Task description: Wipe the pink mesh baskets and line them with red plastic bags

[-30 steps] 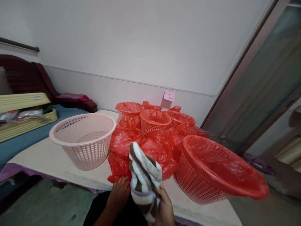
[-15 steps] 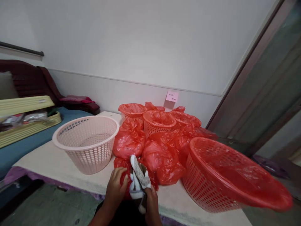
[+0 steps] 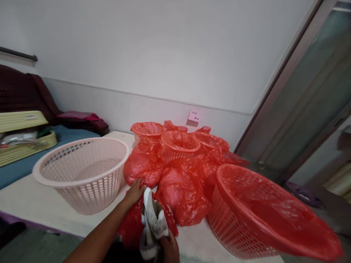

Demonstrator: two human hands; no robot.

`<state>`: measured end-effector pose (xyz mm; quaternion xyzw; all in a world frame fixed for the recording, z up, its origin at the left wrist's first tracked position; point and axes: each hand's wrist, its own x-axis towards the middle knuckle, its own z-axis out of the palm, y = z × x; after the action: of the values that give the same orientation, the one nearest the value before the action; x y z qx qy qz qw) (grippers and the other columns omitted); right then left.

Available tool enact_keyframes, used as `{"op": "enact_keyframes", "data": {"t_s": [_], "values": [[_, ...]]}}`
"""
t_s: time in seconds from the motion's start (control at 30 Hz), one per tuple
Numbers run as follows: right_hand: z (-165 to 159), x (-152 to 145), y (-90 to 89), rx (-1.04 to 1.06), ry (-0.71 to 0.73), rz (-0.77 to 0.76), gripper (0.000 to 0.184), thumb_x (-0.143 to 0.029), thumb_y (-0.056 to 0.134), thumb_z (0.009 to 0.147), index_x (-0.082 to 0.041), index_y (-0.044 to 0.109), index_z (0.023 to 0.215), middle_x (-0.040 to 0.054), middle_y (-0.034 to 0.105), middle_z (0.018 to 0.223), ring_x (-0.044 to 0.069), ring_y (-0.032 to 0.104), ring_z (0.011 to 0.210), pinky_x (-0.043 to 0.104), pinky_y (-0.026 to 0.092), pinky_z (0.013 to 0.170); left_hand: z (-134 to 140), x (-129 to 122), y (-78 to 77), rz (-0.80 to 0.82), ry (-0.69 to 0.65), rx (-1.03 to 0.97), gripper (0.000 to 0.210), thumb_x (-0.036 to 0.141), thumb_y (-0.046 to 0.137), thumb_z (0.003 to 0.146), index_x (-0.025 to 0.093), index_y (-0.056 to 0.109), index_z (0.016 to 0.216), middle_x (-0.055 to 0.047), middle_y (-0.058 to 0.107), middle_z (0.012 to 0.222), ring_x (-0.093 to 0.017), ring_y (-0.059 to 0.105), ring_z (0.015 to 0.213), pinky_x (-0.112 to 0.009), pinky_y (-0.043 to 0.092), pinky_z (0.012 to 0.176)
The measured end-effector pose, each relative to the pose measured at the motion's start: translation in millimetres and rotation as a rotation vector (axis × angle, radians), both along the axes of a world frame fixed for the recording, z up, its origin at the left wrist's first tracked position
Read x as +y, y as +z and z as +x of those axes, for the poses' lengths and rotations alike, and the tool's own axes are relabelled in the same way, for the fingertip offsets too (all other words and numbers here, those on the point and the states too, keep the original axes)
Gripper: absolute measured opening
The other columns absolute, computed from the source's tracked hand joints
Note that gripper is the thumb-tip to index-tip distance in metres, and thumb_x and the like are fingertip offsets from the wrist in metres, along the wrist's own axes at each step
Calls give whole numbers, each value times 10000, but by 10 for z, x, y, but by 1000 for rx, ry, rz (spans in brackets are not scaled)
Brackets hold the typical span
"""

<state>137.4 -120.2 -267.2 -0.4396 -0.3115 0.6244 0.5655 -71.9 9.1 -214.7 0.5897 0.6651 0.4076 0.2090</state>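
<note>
My right hand [image 3: 170,247] is closed around a bundle of soft cloth [image 3: 154,219], white, grey and brown, looking like fleecy socks; the exact kind cannot be made out. Just left of it, my left hand [image 3: 135,192] has its fingers curled at the upper edge of a dark red plastic bag [image 3: 131,224], which spreads beneath the cloth near the table's front edge. Beyond my hands lie filled red plastic bags [image 3: 144,162], knotted or bunched. Part of the dark red bag is hidden by the cloth and my left forearm.
A pale pink basket [image 3: 90,186] stands at left. At right, a large red basket [image 3: 236,219] is lined with red plastic. Smaller lined baskets [image 3: 181,142] stand behind the bags on the white table [image 3: 68,224]. A pink note [image 3: 194,116] is on the wall.
My left hand has moved up and forward to the far edge of the dark red bag. The cloth, in my right hand, has come slightly lower and left. The view has shifted a little.
</note>
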Motion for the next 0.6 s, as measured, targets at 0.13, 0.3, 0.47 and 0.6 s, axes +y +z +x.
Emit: {"op": "enact_keyframes", "data": {"t_s": [0.13,0.3,0.47,0.6], "values": [[14,-58,283,252,47,-47,386,-360,779,600,-182,758,941,62,761,890,279,676,948,371,505,865,-16,-336,145,79,79,-94,511,419,506,865,94,541,1257,-197,480,1412,-308,384,1369,-509,249,1152],[-5,-168,868,552,181,-209,439,-446,728,675,-168,738,1015,105,748,1026,295,671,1017,426,496,915,172,-1207,373,125,176,-325,577,561,409,863,134,537,1228,-164,562,1346,-281,502,1283,-468,346,1117],[-148,-376,1211,474,327,-177,520,-526,629,674,-156,732,1026,129,743,998,329,675,991,462,520,843,557,-1988,573,-224,-36,-1279,562,626,510,823,186,647,1146,-112,721,1137,-314,627,1138,-487,480,984],[-271,-655,1206,330,402,-93,450,-445,608,690,-173,712,1034,114,739,952,312,682,919,428,536,743,618,-2298,734,-221,-3,-1594,475,500,642,802,183,668,1154,-81,747,1075,-283,656,1090,-417,509,959]]}}
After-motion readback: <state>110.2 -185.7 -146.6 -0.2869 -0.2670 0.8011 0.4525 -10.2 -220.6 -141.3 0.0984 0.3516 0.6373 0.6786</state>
